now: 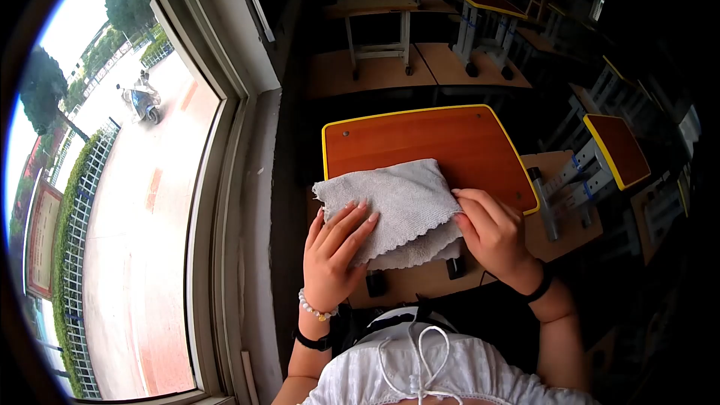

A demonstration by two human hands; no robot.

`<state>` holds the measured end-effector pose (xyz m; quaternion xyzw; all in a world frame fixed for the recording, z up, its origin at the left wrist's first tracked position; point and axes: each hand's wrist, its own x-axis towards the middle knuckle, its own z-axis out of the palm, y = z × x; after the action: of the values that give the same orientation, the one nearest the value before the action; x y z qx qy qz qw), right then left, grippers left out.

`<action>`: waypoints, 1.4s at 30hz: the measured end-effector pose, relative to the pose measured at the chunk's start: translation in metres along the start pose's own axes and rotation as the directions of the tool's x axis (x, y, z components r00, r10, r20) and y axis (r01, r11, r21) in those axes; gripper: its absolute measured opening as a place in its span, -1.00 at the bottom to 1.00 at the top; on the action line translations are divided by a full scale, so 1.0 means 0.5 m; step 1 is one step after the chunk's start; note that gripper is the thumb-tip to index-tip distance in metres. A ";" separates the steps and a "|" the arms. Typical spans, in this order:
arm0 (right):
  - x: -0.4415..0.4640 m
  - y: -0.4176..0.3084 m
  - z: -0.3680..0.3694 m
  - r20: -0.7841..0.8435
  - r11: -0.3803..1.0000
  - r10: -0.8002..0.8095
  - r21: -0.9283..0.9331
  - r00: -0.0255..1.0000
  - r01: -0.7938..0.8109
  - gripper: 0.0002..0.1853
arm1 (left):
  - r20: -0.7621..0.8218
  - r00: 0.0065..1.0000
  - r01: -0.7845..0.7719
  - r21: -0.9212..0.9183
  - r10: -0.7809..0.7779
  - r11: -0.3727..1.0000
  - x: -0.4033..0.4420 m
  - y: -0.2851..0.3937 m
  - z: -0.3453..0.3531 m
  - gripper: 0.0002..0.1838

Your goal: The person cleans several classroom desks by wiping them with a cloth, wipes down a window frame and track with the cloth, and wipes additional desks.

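Cloth [397, 202], folded, is covering the desk's [420, 135] near edge. The right hand [491, 229] is pinching its right edge; the left hand [330, 259] is resting fingers on top, thumb hidden, grip uncertain. Fabric is probably handling light, limp and unbreakable, edges offering surest hold.

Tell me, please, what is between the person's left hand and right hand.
In the head view, a grey cloth lies between them. The left hand rests on one side of it; the right hand pinches its other side.
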<state>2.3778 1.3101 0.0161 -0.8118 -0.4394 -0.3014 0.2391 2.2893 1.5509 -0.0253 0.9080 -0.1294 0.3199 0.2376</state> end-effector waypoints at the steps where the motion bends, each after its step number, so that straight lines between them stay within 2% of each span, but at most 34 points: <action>1: -0.010 -0.006 -0.001 -0.038 1.000 0.007 -0.018 0.999 -0.008 -0.75 | -0.051 0.999 -0.014 -0.039 0.012 0.999 -0.008 -0.002 0.009 -0.36; 3: -0.030 -0.018 0.004 -0.114 0.999 0.018 -0.044 0.993 -0.023 -0.68 | -0.152 0.988 -0.045 -0.108 0.028 0.993 -0.023 -0.008 0.022 -0.42; 4: -0.047 -0.024 0.005 -0.101 0.998 0.030 -0.046 0.994 -0.035 -0.62 | -0.213 0.977 -0.040 -0.141 0.009 0.989 -0.024 -0.001 0.026 -0.50; 7: -0.084 -0.043 0.018 -0.129 0.998 0.003 -0.059 0.992 -0.010 -0.63 | -0.186 0.983 -0.045 -0.249 -0.002 0.967 -0.036 -0.010 0.018 -0.54; 11: -0.114 -0.040 0.028 0.024 0.998 -0.057 0.022 0.998 0.056 -0.75 | -0.094 0.996 -0.037 -0.291 0.010 0.956 -0.043 -0.030 0.012 -0.55; 12: -0.108 -0.046 0.023 0.030 0.999 -0.033 0.039 0.999 0.031 -0.80 | -0.071 0.997 -0.042 -0.293 0.022 0.955 -0.038 -0.025 0.003 -0.64; 15: -0.123 -0.072 0.012 -0.044 0.981 -0.018 0.192 0.999 0.026 -0.83 | -0.180 0.984 -0.094 -0.473 0.009 0.876 -0.037 0.026 -0.037 -0.69; 16: -0.124 -0.091 0.013 -0.046 0.962 -0.008 0.272 0.999 0.020 -0.86 | -0.183 0.969 -0.239 -0.512 0.167 0.825 -0.029 0.048 -0.056 -0.67; 17: -0.119 -0.106 0.026 0.010 0.903 -0.004 0.430 1.000 0.000 -0.85 | -0.188 0.931 -0.363 -0.551 0.312 0.751 -0.024 0.076 -0.072 -0.64; 19: -0.111 -0.143 0.082 0.154 0.810 -0.069 0.586 0.986 -0.034 -0.82 | -0.096 0.755 -0.598 -0.505 0.648 0.622 0.002 0.128 -0.088 -0.71; 21: -0.100 -0.163 0.179 0.181 0.657 -0.175 0.753 0.968 -0.022 -0.75 | -0.165 0.578 -0.803 -0.287 0.799 0.522 0.028 0.187 -0.061 -0.70; 23: -0.101 -0.174 0.290 0.263 0.419 -0.169 0.891 0.950 -0.172 -0.67 | -0.167 0.465 -0.884 -0.143 0.869 0.446 0.048 0.225 -0.022 -0.80; 24: -0.089 -0.183 0.310 0.592 0.162 -0.140 0.805 0.794 -0.571 -0.62 | -0.151 0.434 -0.901 -0.081 0.888 0.426 0.047 0.242 -0.002 -0.84; 25: -0.076 -0.188 0.324 0.828 -0.100 -0.208 0.512 0.521 -0.853 -0.57 | -0.133 0.387 -0.922 -0.070 0.912 0.381 0.048 0.254 0.011 -0.84; 26: -0.056 -0.183 0.335 0.863 -0.229 -0.331 0.318 0.381 -0.920 -0.51 | -0.145 0.372 -0.928 -0.075 0.917 0.364 0.048 0.265 0.026 -0.83; 29: -0.065 -0.197 0.386 0.669 -0.153 -0.494 0.561 0.555 -0.813 -0.47 | -0.112 0.347 -0.933 -0.147 0.931 0.330 0.035 0.277 0.048 -0.82; 30: -0.071 -0.198 0.383 0.667 -0.167 -0.451 0.590 0.594 -0.790 -0.48 | -0.091 0.337 -0.931 -0.178 0.937 0.318 0.033 0.276 0.053 -0.81; 31: -0.078 -0.194 0.386 0.673 -0.170 -0.442 0.587 0.594 -0.791 -0.53 | -0.108 0.334 -0.934 -0.171 0.936 0.313 0.028 0.275 0.058 -0.80; 33: -0.078 -0.184 0.393 0.744 -0.063 -0.498 0.482 0.446 -0.874 -0.51 | -0.141 0.331 -0.937 -0.163 0.933 0.308 0.017 0.273 0.065 -0.79; 36: -0.077 -0.198 0.387 0.679 -0.277 -0.507 0.455 0.531 -0.846 -0.48 | -0.144 0.341 -0.921 -0.248 0.929 0.300 0.008 0.282 0.081 -0.78; 39: -0.074 -0.211 0.403 0.649 -0.387 -0.539 0.375 0.537 -0.842 -0.45 | -0.074 0.337 -0.908 -0.287 0.938 0.304 -0.001 0.292 0.091 -0.79; 40: -0.082 -0.210 0.406 0.650 -0.373 -0.551 0.370 0.524 -0.851 -0.44 | -0.062 0.337 -0.910 -0.276 0.940 0.308 -0.004 0.293 0.090 -0.79; 42: -0.092 -0.199 0.411 0.730 -0.234 -0.558 0.319 0.396 -0.918 -0.42 | -0.036 0.334 -0.915 -0.254 0.942 0.314 -0.005 0.292 0.084 -0.79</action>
<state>2.3300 1.4676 -0.1487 -0.3791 -0.3110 0.6745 0.5520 2.2527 1.4052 -0.0046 0.6514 -0.6768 0.3265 0.1051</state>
